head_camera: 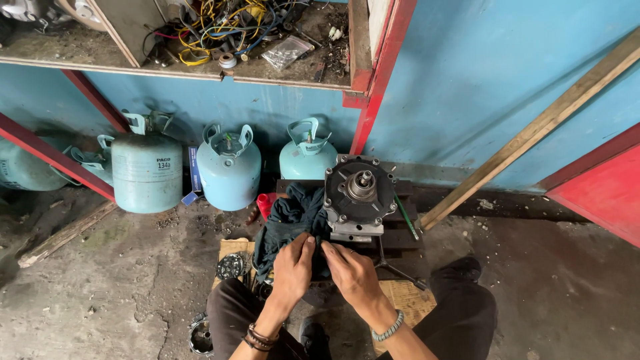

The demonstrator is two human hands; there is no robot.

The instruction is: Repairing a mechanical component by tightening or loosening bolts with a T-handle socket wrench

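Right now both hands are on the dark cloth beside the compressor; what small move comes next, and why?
Probably draw the dark cloth rightward over the compressor. The left hand and right hand both pinch the cloth's lower edge, and it lies bunched against the compressor's left side, its bolted face still uncovered.

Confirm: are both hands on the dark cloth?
Yes, the left hand and right hand both grip the dark cloth beside the compressor.
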